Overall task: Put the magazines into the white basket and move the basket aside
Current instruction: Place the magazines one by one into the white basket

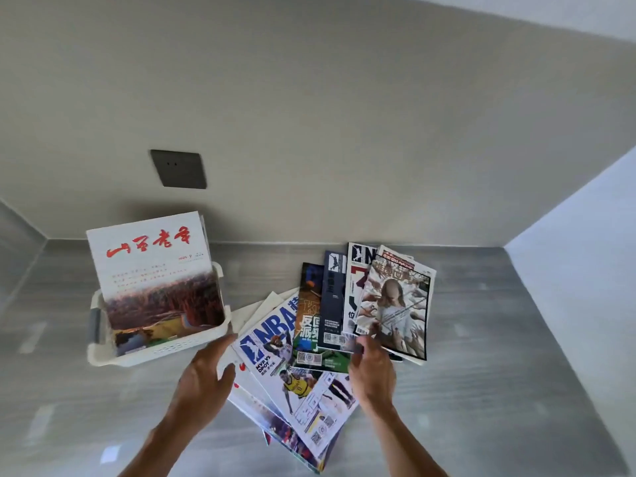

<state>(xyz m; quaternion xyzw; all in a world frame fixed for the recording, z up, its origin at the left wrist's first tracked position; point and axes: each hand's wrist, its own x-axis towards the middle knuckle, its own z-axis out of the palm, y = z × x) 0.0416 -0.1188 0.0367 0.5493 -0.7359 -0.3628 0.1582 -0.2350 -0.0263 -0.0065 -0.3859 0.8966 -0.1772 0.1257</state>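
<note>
Magazines fanned flat, long axes toward the wall.

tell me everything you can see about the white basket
The white basket is a low rectangular tub that looks like plastic, with slotted vents along its near wall and a grey handle on its left end. It sits flat on the grey counter, left of the fanned magazines and near the back wall. A magazine with red characters stands in it, leaning back, well above the rim. The left hand is just by its near right corner; contact is unclear.

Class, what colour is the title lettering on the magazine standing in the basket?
Red, on the magazine in the basket; head view.
</note>
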